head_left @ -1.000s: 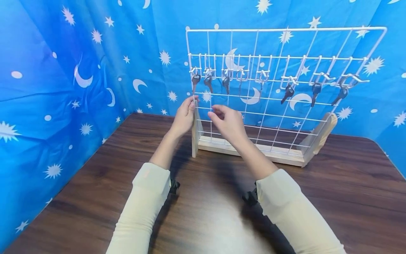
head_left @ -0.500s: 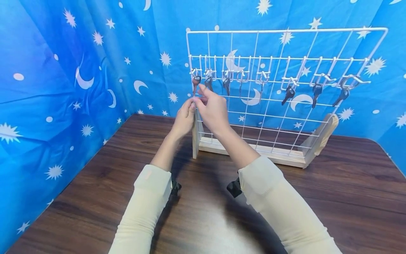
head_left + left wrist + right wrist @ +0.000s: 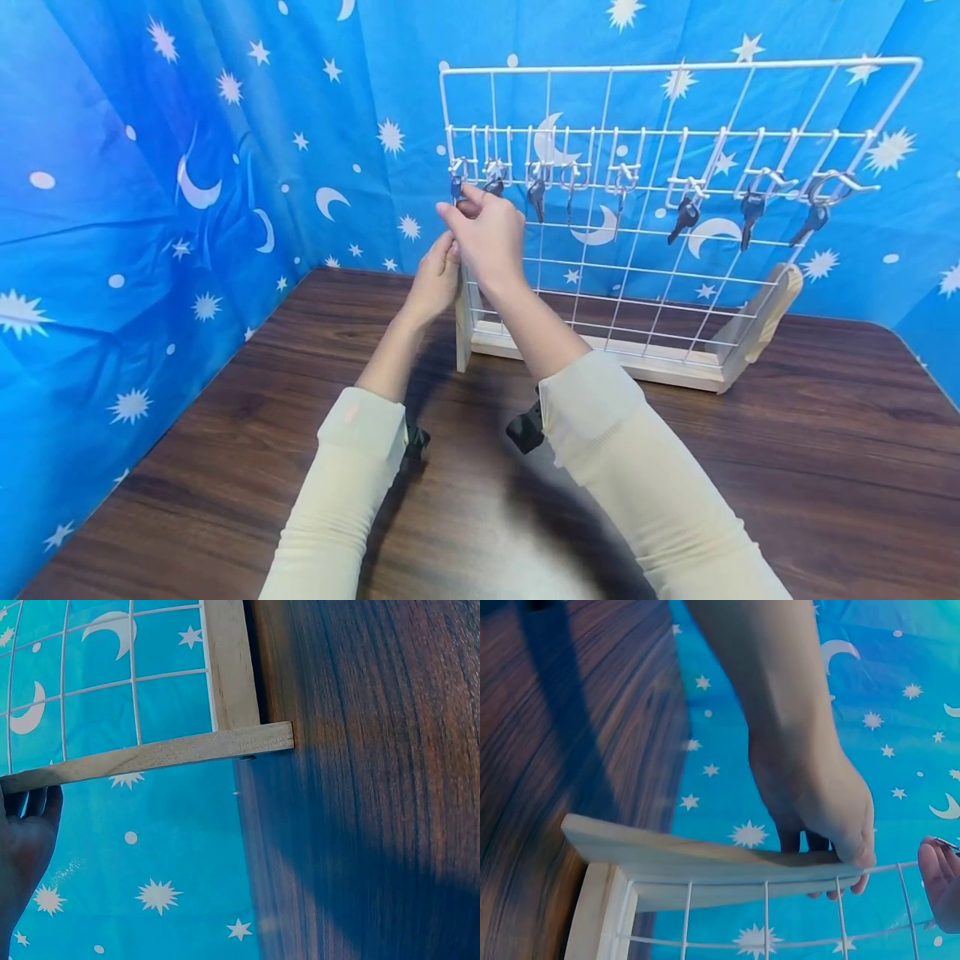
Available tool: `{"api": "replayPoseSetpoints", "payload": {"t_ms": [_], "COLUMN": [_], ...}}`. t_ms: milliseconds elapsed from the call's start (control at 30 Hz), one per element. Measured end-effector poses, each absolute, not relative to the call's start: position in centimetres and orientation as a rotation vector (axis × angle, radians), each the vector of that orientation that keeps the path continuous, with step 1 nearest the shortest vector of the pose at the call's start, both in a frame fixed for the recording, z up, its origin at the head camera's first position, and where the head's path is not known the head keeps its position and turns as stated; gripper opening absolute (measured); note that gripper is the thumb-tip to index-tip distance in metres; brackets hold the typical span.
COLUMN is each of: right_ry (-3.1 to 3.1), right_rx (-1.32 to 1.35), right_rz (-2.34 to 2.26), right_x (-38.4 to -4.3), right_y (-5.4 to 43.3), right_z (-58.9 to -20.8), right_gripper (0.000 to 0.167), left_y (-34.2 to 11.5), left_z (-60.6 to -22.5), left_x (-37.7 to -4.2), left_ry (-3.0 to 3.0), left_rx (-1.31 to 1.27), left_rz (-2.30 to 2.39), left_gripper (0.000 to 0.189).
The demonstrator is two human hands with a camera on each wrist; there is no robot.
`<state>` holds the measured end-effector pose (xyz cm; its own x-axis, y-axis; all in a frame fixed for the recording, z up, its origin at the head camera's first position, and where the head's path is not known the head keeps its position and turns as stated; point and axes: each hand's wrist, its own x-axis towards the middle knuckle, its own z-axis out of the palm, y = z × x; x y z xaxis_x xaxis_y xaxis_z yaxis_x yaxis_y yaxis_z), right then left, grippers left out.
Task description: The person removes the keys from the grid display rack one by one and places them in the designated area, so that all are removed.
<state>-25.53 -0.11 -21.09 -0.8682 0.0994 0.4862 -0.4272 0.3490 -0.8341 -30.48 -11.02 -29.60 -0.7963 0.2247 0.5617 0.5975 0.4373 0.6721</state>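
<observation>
A white wire grid rack [image 3: 678, 132] in a wooden stand [image 3: 600, 354] carries a row of keys on hooks. My left hand [image 3: 435, 279] grips the top of the stand's left wooden upright [image 3: 150, 754]; in the right wrist view the fingers wrap around that upright at the wire edge. Above it, my right hand [image 3: 491, 242] pinches the leftmost key [image 3: 456, 187], whose ring hangs on the hook at the grid's left end. In the right wrist view only the fingertips [image 3: 930, 874] show at the right edge, against the key's metal. The second key [image 3: 493, 185] is partly hidden behind the right hand.
Several more keys hang to the right, including a dark-headed key [image 3: 684, 218] and one at the far right end [image 3: 813, 223]. The stand rests on a dark wooden table [image 3: 465, 500]. A blue curtain [image 3: 337, 108] with stars and moons rises behind and left.
My right hand has moved left and up from in front of the grid to the leftmost key and now pinches it. The left hand has kept its grip on the upright.
</observation>
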Motion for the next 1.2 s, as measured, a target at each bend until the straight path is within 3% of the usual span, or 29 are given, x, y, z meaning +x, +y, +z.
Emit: {"api": "replayPoseSetpoints", "payload": {"t_ms": [300, 1200], "right_ry": [-2.008, -1.808], "right_rx": [0.241, 0.416], "right_rz": [1.874, 1.812], "right_x": [-25.3, -23.2], "right_y": [-0.3, 0.4], "right_z": [-20.5, -21.6], "right_gripper": [0.036, 0.033], "left_y": [-11.0, -10.9], "left_z": [-29.4, -29.3], "left_x": [-30.5, -30.5], "left_ry": [-2.302, -2.327], "left_rx": [-0.693, -0.646], "left_rz": [-1.305, -1.319], "left_gripper": [0.035, 0.030]}}
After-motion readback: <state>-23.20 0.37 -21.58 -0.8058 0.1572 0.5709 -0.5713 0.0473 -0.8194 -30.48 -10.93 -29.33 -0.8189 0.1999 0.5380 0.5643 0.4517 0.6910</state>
